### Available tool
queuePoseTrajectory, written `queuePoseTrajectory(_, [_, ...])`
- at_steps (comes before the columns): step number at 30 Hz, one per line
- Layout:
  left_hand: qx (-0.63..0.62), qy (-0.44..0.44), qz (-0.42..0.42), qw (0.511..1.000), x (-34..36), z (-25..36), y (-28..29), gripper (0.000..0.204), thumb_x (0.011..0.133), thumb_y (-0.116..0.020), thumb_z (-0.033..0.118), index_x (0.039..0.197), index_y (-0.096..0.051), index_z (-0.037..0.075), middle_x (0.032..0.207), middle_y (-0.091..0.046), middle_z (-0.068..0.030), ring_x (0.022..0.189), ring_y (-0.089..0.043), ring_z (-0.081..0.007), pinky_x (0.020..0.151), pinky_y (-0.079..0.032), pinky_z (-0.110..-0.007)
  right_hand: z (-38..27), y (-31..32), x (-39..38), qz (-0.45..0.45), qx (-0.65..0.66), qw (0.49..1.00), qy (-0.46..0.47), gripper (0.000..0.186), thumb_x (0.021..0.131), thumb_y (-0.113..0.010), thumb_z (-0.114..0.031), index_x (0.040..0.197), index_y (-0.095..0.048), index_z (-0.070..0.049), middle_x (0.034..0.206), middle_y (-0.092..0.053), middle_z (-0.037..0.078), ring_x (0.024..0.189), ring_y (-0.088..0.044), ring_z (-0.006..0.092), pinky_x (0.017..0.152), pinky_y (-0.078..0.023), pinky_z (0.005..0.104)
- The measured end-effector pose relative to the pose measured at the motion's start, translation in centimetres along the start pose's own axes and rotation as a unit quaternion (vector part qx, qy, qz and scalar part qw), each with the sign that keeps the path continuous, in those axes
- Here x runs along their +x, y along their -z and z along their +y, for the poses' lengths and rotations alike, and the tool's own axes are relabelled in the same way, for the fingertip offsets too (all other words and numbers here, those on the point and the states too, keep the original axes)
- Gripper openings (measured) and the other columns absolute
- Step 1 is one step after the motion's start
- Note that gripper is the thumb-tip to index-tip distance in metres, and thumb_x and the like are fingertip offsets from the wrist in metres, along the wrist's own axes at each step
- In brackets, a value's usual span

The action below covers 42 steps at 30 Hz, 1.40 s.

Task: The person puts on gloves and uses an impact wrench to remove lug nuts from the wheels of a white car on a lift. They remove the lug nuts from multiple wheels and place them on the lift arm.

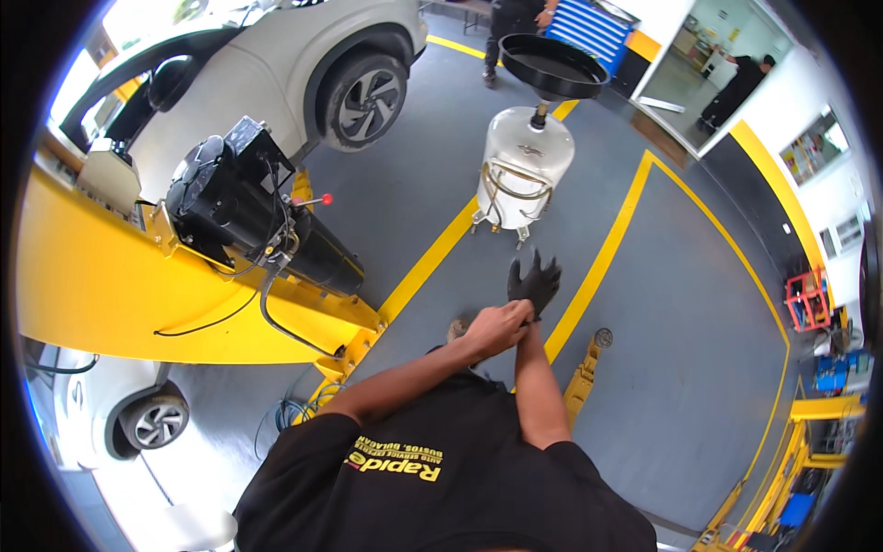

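Note:
My left hand (499, 327) is bare, its fingers gripping the cuff of a black glove at my right wrist. The glove covers my right hand (536, 281), which is raised with fingers spread apart and nothing in them. Beyond my hands stands a white wheeled oil drainer (524, 143) with a wide black pan (552, 64) on top and a coiled hose on its body. At the left, a black lift power unit (225, 198) is mounted on a yellow lift post (101, 267).
Two white cars (276, 64) (78, 419) are at the left. A yellow lift arm (584, 382) lies at floor level beside me. A person (515, 23) stands near a blue toolbox (579, 32); another (736, 92) shows through a doorway. Equipment (809, 299) lines the right wall.

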<state>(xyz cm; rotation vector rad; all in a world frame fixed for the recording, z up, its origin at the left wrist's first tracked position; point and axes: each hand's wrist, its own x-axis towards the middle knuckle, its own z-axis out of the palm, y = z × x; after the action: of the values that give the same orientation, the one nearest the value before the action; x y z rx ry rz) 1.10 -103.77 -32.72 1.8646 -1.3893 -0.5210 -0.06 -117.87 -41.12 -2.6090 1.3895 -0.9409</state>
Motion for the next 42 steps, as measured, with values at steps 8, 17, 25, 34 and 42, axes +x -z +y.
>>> queuePoseTrajectory(8, [-0.494,0.113,0.03,0.861,10.4,-3.3,15.0,0.048,0.085,-0.053,0.001,0.133,-0.052,0.002,0.099,-0.051,-0.0067,0.087,-0.06,-0.0157,0.083,-0.051,-0.03,-0.4,1.1,12.9,-0.151,0.462,0.874,-0.001,0.029,0.097,-0.064,-0.021,0.116,-0.065,0.001,0.103,-0.07,0.016,0.094,-0.066,0.0294,0.084,-0.051,0.0406])
queuePoseTrajectory(17, [-0.585,0.187,0.191,0.765,14.5,-7.1,16.9,0.029,0.095,-0.061,0.006,0.124,-0.058,0.0,0.111,-0.062,-0.007,0.1,-0.063,-0.0143,0.095,-0.052,-0.031,-7.6,2.6,18.1,-0.403,0.591,0.694,-0.079,0.027,0.096,-0.068,-0.027,0.1,-0.066,0.0,0.082,-0.066,0.002,0.073,-0.056,0.0065,0.066,-0.048,0.0248])
queuePoseTrajectory(25, [-0.282,0.279,0.361,0.844,14.8,-7.3,16.4,0.025,0.091,-0.069,0.005,0.115,-0.062,0.003,0.097,-0.06,-0.0006,0.088,-0.058,-0.0095,0.075,-0.048,-0.024,-9.5,-1.8,22.1,-0.532,0.526,0.656,0.096,0.022,0.089,-0.071,-0.02,0.092,-0.067,0.002,0.07,-0.068,0.008,0.064,-0.064,0.0114,0.061,-0.051,0.0299])
queuePoseTrajectory(34, [0.061,0.528,0.331,0.78,14.4,-10.8,14.7,0.03,0.08,-0.073,0.028,0.085,-0.069,-0.002,0.074,-0.068,-0.0156,0.068,-0.064,-0.0349,0.069,-0.052,-0.044,-12.6,-2.2,23.6,-0.497,0.32,0.736,0.33,0.026,0.08,-0.069,-0.023,0.093,-0.064,-0.002,0.085,-0.068,0.019,0.082,-0.066,0.037,0.072,-0.051,0.045])
queuePoseTrajectory(42, [-0.719,0.307,0.476,0.404,11.5,-13.1,7.5,0.029,0.106,-0.053,0.029,0.114,-0.065,0.004,0.104,-0.071,-0.0073,0.091,-0.071,-0.0211,0.082,-0.061,-0.035,-10.0,-2.7,17.1,-0.325,0.47,0.657,0.492,0.007,0.089,-0.06,-0.005,0.096,-0.057,-0.005,0.091,-0.062,0.017,0.091,-0.061,0.0371,0.078,-0.046,0.0456])
